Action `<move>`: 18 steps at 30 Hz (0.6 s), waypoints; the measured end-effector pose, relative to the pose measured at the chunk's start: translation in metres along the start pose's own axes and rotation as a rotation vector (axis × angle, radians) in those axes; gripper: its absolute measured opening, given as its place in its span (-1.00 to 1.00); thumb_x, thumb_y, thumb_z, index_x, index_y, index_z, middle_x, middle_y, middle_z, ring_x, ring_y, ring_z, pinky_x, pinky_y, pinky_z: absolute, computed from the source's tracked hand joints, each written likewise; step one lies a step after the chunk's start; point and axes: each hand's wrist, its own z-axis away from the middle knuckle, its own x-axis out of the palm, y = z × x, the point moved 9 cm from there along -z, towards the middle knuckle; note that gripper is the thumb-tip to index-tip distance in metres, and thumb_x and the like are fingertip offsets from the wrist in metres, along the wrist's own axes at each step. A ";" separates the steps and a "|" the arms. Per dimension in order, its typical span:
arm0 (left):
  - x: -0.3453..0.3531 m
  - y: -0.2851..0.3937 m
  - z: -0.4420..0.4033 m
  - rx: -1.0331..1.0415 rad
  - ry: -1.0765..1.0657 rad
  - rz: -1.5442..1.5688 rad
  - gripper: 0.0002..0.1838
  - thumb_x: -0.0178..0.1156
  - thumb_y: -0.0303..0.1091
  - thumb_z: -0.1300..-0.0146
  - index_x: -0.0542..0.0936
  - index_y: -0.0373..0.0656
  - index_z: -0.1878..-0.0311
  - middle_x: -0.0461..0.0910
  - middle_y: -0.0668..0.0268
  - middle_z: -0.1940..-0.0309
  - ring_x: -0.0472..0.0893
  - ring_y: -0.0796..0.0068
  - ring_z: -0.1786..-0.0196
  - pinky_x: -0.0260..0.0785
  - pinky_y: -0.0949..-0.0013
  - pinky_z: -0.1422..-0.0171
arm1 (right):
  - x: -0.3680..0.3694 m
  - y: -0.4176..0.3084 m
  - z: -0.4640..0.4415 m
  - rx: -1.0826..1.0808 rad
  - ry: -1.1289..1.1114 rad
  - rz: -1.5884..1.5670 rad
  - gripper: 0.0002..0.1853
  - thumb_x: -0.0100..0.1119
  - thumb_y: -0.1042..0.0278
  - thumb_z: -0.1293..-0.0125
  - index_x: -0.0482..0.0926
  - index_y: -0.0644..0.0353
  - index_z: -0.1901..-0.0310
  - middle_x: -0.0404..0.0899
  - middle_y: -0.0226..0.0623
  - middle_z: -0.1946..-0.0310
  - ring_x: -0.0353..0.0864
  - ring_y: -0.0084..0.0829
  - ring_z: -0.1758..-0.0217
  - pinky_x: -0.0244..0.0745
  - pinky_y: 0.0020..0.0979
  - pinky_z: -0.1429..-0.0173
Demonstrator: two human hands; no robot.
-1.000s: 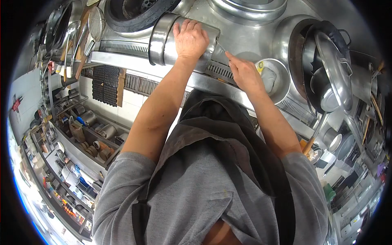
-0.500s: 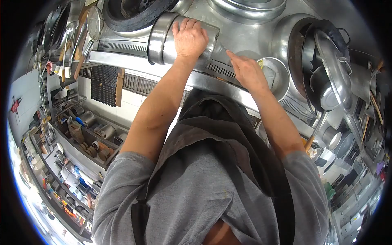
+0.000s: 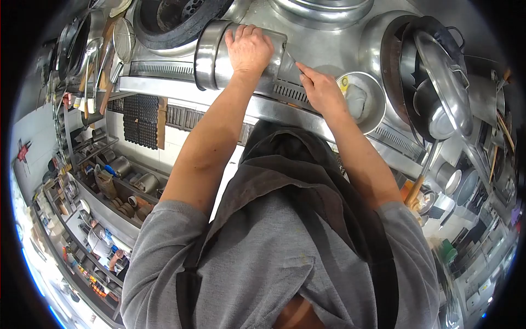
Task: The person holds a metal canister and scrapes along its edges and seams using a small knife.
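A cylindrical stainless steel pot (image 3: pixel 216 57) lies tilted on its side on the metal counter, its wide banded end to the left. My left hand (image 3: pixel 250 51) grips its side from above, fingers curled over the curve. In my right hand (image 3: pixel 323 90) is a thin metal knife-like tool (image 3: pixel 290 56), pinched with the forefinger along it. Its tip is at the pot's right end; whether it touches is unclear. Below the tool, just right of my right hand, stands a metal bowl (image 3: pixel 377 104) holding a pale cloth-like lump (image 3: pixel 356 101) and something yellow.
A dark burner ring (image 3: pixel 159 38) lies behind the pot, and a round steel ring (image 3: pixel 323 13) is at the back. To the right lean a wok and a steel lid (image 3: pixel 441 82). A strainer (image 3: pixel 124 41) and utensils hang left. Slotted drains (image 3: pixel 290 93) run along the counter front.
My right hand and the tool have shifted slightly left and up, closer to the pot's end. My left hand keeps its hold on the pot. The whole view has shifted a little.
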 end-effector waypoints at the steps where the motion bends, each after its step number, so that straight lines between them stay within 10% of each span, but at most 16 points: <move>1: 0.001 -0.001 -0.001 -0.001 0.001 -0.003 -0.77 0.20 -0.27 -0.25 0.76 -0.17 0.24 0.77 0.25 0.06 0.65 0.23 -0.22 0.21 -0.11 -0.48 | 0.000 0.002 0.001 -0.003 -0.001 -0.002 -0.61 0.10 0.23 -0.52 0.61 0.01 -0.31 0.73 0.08 0.08 0.69 0.14 0.01 0.56 -0.05 -0.11; 18: -0.004 0.002 0.000 0.021 0.025 -0.076 -0.76 0.16 -0.30 -0.26 0.79 -0.10 0.17 0.79 0.34 0.06 0.67 0.32 -0.19 0.27 -0.04 -0.44 | -0.003 -0.001 -0.007 0.002 -0.089 0.033 -0.62 0.09 0.24 -0.52 0.64 0.03 -0.29 0.70 0.13 0.07 0.67 0.16 0.01 0.53 -0.05 -0.13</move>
